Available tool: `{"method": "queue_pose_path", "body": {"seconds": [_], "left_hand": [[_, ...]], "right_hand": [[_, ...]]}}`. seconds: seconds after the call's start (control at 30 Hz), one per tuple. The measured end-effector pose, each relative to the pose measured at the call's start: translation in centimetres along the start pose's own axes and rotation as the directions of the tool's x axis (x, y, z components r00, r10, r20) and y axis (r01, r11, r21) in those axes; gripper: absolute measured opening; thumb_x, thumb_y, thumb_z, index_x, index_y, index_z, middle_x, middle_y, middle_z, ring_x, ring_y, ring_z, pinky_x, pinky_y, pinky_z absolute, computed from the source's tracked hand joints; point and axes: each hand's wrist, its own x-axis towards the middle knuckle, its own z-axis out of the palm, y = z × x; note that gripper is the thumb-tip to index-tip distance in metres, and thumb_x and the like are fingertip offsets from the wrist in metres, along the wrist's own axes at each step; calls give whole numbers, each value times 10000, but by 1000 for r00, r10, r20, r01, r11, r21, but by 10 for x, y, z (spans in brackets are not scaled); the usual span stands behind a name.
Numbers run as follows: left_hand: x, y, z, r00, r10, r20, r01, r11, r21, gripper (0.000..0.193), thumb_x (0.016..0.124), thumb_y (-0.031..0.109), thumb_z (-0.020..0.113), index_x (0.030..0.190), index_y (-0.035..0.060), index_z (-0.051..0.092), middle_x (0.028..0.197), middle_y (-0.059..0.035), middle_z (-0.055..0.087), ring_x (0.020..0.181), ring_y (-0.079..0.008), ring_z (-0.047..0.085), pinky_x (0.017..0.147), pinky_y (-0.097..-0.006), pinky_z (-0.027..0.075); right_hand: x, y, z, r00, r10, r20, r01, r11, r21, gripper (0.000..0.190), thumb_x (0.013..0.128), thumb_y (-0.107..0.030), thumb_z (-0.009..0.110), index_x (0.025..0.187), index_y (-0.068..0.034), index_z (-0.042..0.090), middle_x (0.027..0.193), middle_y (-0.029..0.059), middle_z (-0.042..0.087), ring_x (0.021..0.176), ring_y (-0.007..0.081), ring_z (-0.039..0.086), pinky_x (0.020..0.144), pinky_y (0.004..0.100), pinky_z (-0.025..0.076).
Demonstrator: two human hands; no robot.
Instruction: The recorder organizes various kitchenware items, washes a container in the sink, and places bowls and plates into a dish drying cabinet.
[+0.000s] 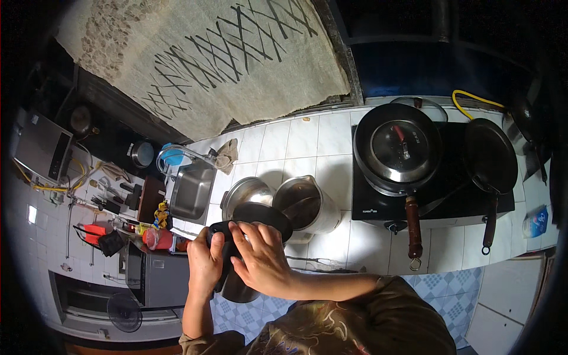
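Observation:
My left hand (206, 264) grips the black handle (227, 259) of a steel vessel, perhaps an electric kettle. My right hand (262, 262) lies against the same black part, its fingers over the top; whether it grips is hidden. The shiny steel body (239, 288) shows below both hands. A black round piece (262, 215), perhaps its lid, shows beyond my fingers. Just behind it on the counter stand a steel pot (246, 193) and a pale, spouted jug (326, 217) with a dark inside.
A two-burner gas stove (452, 211) at the right bears a wok (361, 155) with a lid and a dark frying pan (490, 155). Left of the pots is a steel sink (193, 191) with a tap; a brown cloth (227, 156) lies beside it. A microwave (164, 279) stands at the left.

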Motion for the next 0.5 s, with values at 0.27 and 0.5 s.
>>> {"method": "queue_pose_path", "body": {"seconds": [0.27,0.5], "left_hand": [[3,4,-3,998,51,26,-53,996,75,470,868,383,449,751,-67,515,534,-206,490,508,-332,517,512,-386,401],[8,8,-3,997,57,53,-59,998,32,519,882,426,390,787,-66,524,538,-210,502,511,-350,522,507,-397,398]], "right_hand": [[9,-3,-7,1000,26,3,-26,997,70,541,677,-151,620,1190,-147,446,971,113,441,906,267,416,749,407,301],[13,-3,1,993,112,-45,-102,979,176,527,658,-112,610,1163,-153,462,956,96,427,902,256,410,750,401,301]]}}
